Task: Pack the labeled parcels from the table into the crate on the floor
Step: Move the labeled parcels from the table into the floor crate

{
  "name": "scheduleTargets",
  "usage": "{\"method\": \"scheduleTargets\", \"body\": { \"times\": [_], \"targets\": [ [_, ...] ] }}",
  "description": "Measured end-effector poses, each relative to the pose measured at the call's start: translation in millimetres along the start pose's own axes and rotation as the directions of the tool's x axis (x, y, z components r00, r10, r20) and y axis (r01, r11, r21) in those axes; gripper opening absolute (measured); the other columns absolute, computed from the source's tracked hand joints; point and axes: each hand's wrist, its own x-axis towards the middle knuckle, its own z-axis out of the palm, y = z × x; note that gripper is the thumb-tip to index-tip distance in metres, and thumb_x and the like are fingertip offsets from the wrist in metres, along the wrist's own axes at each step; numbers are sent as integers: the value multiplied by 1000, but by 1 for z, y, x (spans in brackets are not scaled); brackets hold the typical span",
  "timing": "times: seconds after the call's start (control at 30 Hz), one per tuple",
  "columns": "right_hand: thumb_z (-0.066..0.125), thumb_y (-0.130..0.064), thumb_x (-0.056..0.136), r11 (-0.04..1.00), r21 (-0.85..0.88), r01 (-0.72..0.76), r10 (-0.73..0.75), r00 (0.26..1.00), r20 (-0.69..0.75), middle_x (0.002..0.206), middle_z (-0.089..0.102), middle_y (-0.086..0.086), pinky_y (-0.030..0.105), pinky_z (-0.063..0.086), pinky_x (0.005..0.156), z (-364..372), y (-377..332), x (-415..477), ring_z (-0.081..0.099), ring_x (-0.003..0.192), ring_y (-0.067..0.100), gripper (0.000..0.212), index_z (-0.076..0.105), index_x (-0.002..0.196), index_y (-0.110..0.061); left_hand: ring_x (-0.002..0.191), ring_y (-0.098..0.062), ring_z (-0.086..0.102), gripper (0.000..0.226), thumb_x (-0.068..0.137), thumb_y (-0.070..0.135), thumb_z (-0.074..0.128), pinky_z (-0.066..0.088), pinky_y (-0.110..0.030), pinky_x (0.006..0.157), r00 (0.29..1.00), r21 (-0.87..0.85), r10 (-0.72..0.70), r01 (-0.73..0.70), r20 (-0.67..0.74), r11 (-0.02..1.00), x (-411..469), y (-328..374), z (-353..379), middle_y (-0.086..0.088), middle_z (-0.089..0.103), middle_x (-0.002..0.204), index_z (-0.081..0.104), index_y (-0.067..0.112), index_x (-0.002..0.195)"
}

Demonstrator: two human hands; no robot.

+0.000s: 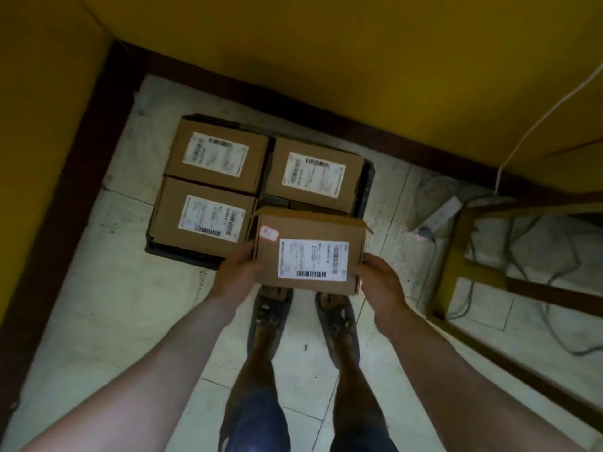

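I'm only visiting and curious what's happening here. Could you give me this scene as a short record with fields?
crate: dark, on the floor
packed parcels: three, labels up
held parcel: cardboard, white label up, over the crate's near right corner
left hand: grips its left side
right hand: grips its right side
room left: seemingly near right, mostly hidden by the held parcel

I'm standing in a small back room used for packing: yellow walls (293,44), dark skirting (65,190), pale tiled floor (98,305), a power strip (440,216), and shipping-labelled parcels (215,154) filling a crate (176,252).
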Motion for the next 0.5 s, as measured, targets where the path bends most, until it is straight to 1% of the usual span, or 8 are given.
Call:
{"method": "scheduleTargets", "body": {
  "times": [0.03, 0.1, 0.17, 0.2, 0.27, 0.33, 0.4, 0.5],
  "targets": [
    [69, -36, 78, 1000, 3, -17, 17, 1000, -7, 94, 73, -8, 25, 48, 68, 8, 1, 11, 66, 88, 12, 27, 71, 103, -27, 106, -3, 62, 31, 94, 21, 60, 46, -26, 88, 1000, 17, 10, -10, 24, 1000, 16, -1, -4, 23, 73, 102, 73, 50, 95],
    [65, -30, 85, 999, -14, -47, 47, 999, -8, 100, 71, -2, 30, 52, 71, 22, 4, 29, 66, 90, 16, 26, 68, 110, -23, 108, -9, 65, 26, 95, 17, 57, 47, -24, 88, 998, 69, 4, -8, 56, 998, 44, -4, -10, 12, 74, 108, 73, 35, 107],
    [61, -27, 89, 997, -52, -61, 61, 998, -8, 106, 71, 5, 41, 56, 85, 33, 7, 42, 67, 95, 24, 27, 66, 113, -20, 108, -13, 65, 30, 95, 11, 55, 48, -22, 87, 996, 99, -8, -1, 87, 995, 63, -6, -14, 5, 72, 113, 69, 24, 119],
    [60, -26, 89, 996, -63, -69, 68, 997, -20, 107, 71, 6, 45, 55, 90, 37, 8, 47, 67, 96, 26, 27, 66, 114, -19, 106, -13, 65, 31, 94, 10, 55, 48, -22, 86, 995, 118, -15, 4, 99, 993, 70, -7, -15, 4, 72, 113, 68, 23, 120],
    [60, -28, 90, 994, -57, -94, 92, 995, -45, 109, 70, 6, 45, 53, 94, 42, 8, 50, 67, 99, 26, 29, 65, 117, -19, 101, -8, 64, 32, 93, 11, 54, 47, -17, 80, 994, 142, -23, 8, 106, 990, 77, -8, -15, 7, 71, 109, 68, 27, 117],
    [62, -31, 89, 993, -55, -107, 103, 993, -64, 109, 71, 4, 44, 52, 95, 44, 7, 50, 66, 99, 25, 28, 65, 116, -21, 96, -4, 62, 31, 93, 11, 53, 45, -13, 72, 995, 148, -24, 10, 92, 989, 78, -8, -15, 9, 70, 106, 66, 29, 115],
    [61, -33, 89, 992, -68, -107, 101, 992, -76, 107, 71, 3, 43, 52, 93, 43, 5, 47, 66, 97, 24, 25, 66, 112, -21, 91, -1, 63, 30, 93, 10, 52, 47, -9, 63, 996, 181, -1, -15, 87, 983, 77, -7, -15, 9, 70, 103, 67, 25, 115],
    [60, -27, 89, 992, -56, -117, 111, 989, -95, 103, 70, 3, 38, 54, 83, 42, 2, 40, 66, 91, 21, 13, 67, 99, -23, 77, 13, 64, 27, 93, 9, 52, 42, 2, 55, 997, 216, 27, -43, 76, 975, 74, -7, -16, 18, 67, 95, 68, 23, 111]
  ]
}}
